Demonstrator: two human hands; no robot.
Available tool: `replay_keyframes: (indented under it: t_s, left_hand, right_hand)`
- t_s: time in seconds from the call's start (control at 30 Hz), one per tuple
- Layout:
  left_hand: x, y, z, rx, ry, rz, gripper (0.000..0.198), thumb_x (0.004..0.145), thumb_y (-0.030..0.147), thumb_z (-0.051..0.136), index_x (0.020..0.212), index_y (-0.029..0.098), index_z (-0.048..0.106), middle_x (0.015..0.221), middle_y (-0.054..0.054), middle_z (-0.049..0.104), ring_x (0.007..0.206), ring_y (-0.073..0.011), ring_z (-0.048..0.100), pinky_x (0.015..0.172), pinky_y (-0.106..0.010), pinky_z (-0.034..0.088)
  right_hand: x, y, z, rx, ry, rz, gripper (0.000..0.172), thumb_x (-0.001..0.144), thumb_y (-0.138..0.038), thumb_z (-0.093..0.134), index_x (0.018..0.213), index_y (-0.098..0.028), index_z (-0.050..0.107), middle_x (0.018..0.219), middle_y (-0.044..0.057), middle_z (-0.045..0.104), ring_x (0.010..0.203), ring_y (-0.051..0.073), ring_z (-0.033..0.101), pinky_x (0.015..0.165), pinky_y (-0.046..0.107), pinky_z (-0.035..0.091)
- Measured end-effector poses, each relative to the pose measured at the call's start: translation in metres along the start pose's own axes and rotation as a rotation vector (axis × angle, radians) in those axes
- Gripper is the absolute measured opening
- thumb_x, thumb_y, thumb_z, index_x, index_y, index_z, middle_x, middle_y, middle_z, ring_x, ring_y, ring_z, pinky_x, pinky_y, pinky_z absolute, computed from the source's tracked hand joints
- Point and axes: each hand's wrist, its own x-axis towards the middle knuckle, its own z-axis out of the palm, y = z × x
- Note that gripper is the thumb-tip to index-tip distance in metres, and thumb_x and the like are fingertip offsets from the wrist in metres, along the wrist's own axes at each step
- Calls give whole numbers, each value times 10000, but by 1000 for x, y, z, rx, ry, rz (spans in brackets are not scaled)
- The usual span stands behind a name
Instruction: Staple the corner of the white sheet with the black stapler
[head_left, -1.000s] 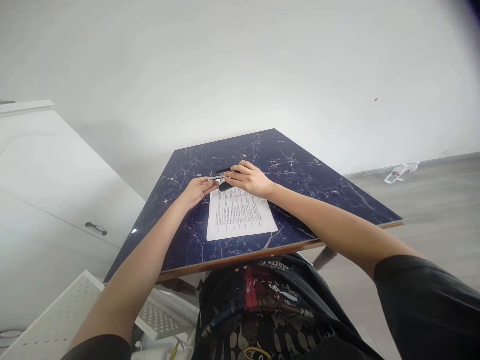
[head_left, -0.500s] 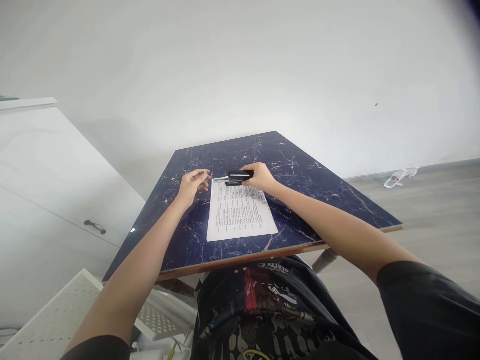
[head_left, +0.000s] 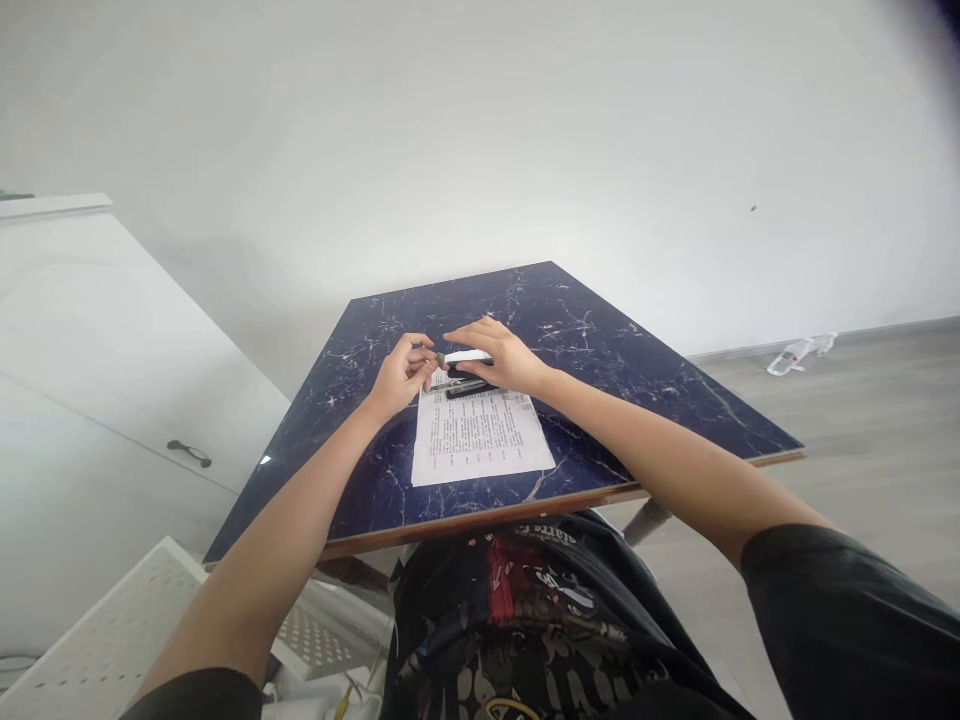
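Note:
A black stapler [head_left: 471, 388] with a metal strip along it lies across the upper part of printed paper sheets [head_left: 484, 440]. My right hand [head_left: 506, 355] is over the stapler, its thumb against the near side and its fingers stretched out to the left on the far side. Just left of the stapler's front end, my left hand [head_left: 405, 375] is closed in a pinch, with a small greyish thing at its fingertips that is too small to name. The tips of both hands are close together above the sheets' top edge.
The sheets lie on a dark blue marble-patterned table [head_left: 600, 400] with a brown edge. A white cabinet [head_left: 112, 380] stands at the left, and a perforated white panel [head_left: 112, 635] below it. A clear plastic package [head_left: 799, 355] lies on the floor by the wall.
My left hand has moved right, to the stapler's front end. My right hand has loosened from its wrapped hold, its fingers now stretched leftward. The stapler sits slightly nearer to me on the sheets.

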Motion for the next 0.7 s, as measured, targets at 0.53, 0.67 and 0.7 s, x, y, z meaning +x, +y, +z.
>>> replay_keyframes:
  t_s: [0.53,0.67,0.7]
  left_hand:
    - [8,-30,-34,570,259,-70,240,1030,443,525,953,239,623,804,-48,697,708,-214,640,757,-345,486]
    - [8,-68,-68,854,342,-330,168,966,288,537,922,211,679,948,-143,715,960,-326,678,932,-449,501]
    - [8,-77,-73,900,322,-369,175,951,270,542,928,195,698,1009,-179,711,1050,-356,668,995,-486,489]
  right_hand:
    - [-9,65,-28,-242,51,424,179,946,-178,644,902,-175,817,1024,124,776,950,279,693,904,419,549]
    - [-41,118,-53,-437,-109,866,139,859,-189,728,927,-154,844,974,152,789,960,308,708,926,408,553]
    - [-48,127,-57,-462,-113,939,152,859,-212,740,949,-156,849,985,159,791,981,313,707,933,407,557]
